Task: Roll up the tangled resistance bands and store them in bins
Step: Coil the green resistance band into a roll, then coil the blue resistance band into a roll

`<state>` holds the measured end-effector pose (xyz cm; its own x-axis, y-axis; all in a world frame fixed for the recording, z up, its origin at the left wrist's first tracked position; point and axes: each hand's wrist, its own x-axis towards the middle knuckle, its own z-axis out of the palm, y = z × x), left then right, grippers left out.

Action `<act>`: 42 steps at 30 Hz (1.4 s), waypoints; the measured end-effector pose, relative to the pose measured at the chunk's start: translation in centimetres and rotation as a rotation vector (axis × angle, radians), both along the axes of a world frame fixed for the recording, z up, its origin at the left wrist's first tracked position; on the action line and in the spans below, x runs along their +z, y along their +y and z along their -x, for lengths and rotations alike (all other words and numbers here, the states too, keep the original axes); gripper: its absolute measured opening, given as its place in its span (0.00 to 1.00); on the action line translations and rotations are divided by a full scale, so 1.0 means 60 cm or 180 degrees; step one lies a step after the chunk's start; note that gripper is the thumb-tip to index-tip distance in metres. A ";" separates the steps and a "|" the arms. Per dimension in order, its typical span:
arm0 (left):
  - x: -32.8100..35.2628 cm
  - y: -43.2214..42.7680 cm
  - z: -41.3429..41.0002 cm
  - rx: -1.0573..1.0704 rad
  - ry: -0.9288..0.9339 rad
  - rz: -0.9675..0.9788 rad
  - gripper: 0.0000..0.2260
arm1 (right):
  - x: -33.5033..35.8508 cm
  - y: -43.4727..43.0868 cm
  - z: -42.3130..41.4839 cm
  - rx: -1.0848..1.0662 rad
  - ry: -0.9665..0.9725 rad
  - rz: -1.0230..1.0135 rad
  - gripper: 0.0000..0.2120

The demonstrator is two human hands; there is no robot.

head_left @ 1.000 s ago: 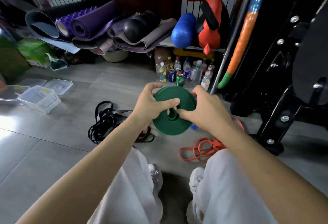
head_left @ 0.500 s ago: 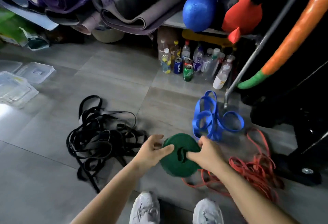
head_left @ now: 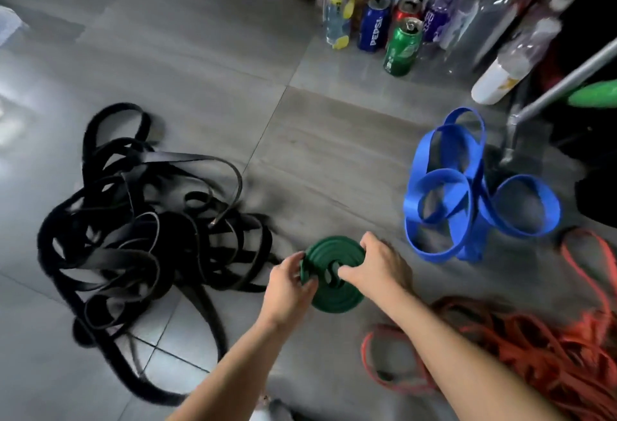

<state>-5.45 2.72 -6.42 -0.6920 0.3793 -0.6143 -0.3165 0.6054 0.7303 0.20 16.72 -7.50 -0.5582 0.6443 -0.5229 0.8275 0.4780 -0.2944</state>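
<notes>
A green resistance band (head_left: pixel 330 293), rolled into a flat coil, is held low over the grey floor tiles. My left hand (head_left: pixel 288 287) grips its left edge, and my right hand (head_left: pixel 377 267) pinches it from the right, with the thumb near the coil's centre. A tangled heap of black bands (head_left: pixel 133 237) lies to the left. A looped blue band (head_left: pixel 467 187) lies to the upper right, and a tangle of orange bands (head_left: pixel 534 347) sits at the lower right. No bin is in view.
Several plastic bottles and drink cans (head_left: pixel 400 46) stand on the floor at the top. A metal pole (head_left: pixel 567 80) slants in at the upper right beside dark equipment. Bare floor tiles (head_left: pixel 183 53) show at the upper left.
My view has dropped closer to the floor; the shelf, mats and clear bins have left the frame. Both hands have carried the green coil down nearer the tiles, keeping their hold.
</notes>
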 end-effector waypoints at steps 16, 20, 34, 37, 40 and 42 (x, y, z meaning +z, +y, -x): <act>-0.081 0.044 0.039 0.0236 -0.0429 0.0326 0.23 | -0.086 0.037 -0.025 -0.0438 0.0893 0.0771 0.32; -0.085 0.052 0.039 0.0277 -0.0308 0.0420 0.25 | -0.089 0.047 -0.042 -0.0421 0.0830 0.0770 0.31; -0.089 0.056 0.045 -0.0097 0.0309 0.0488 0.22 | -0.075 0.125 -0.106 0.0844 0.0748 -0.1942 0.23; -0.084 0.057 0.045 -0.0194 0.0471 0.0532 0.21 | -0.087 0.153 -0.127 0.1221 -0.0219 -0.1805 0.12; -0.072 0.056 0.037 -0.0216 0.0708 0.0478 0.21 | -0.083 0.160 -0.142 0.1104 -0.0247 -0.1503 0.03; -0.052 0.058 0.026 -0.0304 0.0979 0.0540 0.21 | -0.060 0.151 -0.140 0.0706 0.0047 -0.1370 0.04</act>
<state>-7.03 6.18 -9.55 -0.8206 0.3616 -0.4425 -0.0338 0.7423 0.6693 8.61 25.78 -11.08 -0.7119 0.6650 -0.2260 0.6891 0.7234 -0.0422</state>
